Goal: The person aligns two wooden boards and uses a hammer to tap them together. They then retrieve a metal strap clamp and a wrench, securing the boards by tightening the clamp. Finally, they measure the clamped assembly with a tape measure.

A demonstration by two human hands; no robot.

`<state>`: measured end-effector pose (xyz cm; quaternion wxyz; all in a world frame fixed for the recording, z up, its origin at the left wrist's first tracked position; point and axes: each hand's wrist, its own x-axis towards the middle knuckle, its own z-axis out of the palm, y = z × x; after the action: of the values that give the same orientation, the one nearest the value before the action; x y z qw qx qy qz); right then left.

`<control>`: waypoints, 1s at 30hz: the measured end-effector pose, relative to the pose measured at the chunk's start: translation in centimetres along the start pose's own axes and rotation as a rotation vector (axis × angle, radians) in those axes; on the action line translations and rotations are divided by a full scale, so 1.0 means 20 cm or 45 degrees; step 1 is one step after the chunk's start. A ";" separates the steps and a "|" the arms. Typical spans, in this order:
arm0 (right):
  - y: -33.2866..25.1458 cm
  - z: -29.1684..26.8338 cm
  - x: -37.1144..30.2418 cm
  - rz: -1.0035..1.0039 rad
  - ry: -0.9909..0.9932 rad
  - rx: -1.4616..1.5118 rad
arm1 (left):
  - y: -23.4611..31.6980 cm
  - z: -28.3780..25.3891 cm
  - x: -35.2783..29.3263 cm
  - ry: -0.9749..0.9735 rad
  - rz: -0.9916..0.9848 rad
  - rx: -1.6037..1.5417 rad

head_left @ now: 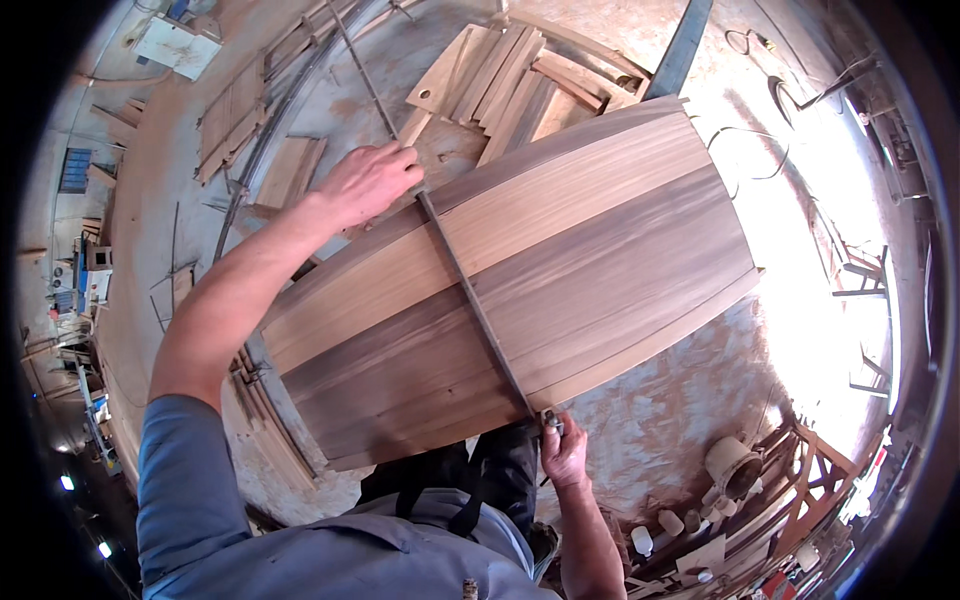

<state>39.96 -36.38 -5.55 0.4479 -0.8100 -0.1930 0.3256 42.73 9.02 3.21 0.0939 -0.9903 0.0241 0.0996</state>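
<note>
A wide panel of light and dark wooden boards lies in front of me, side by side with long seams. Across it runs a long metal bar clamp, its bar reaching past the far edge. My left hand is closed around the clamp at the panel's far edge, with fingertips by the jaw. At the near edge my right hand is closed on the clamp's screw end, just beyond the lower board. Fingers hide most of both clamp ends.
Stacked wood pieces lie beyond the panel, next to a blue-grey metal beam. A white bucket, bottles and wood scraps crowd the lower right. A curved metal rail passes at the left. A cable lies at the right.
</note>
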 end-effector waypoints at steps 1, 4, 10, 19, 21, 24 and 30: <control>-0.01 -0.01 0.00 0.018 -0.004 -0.013 | -0.02 0.00 0.00 0.070 0.078 0.040; 0.00 0.00 0.00 0.073 -0.024 -0.011 | 0.00 0.07 -0.02 0.273 -0.391 -0.029; 0.02 -0.03 -0.01 0.096 -0.106 -0.042 | 0.04 0.19 0.01 0.091 -1.440 -1.948; 0.03 -0.01 0.00 0.133 -0.167 -0.051 | 0.15 0.13 0.09 0.244 -0.670 -0.740; 0.01 -0.02 -0.01 0.147 -0.181 -0.064 | 0.14 0.06 0.09 0.233 -0.470 -0.767; -0.01 -0.03 0.00 0.174 -0.199 -0.053 | 0.10 0.06 0.10 0.195 -0.306 -0.919; -0.02 -0.04 0.02 0.133 -0.197 -0.017 | 0.24 0.17 0.10 0.279 -0.588 -0.921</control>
<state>40.77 -36.46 -5.09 0.4085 -0.7943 -0.1867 0.4090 43.69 4.86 -1.29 -0.2421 -0.9435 -0.2245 -0.0275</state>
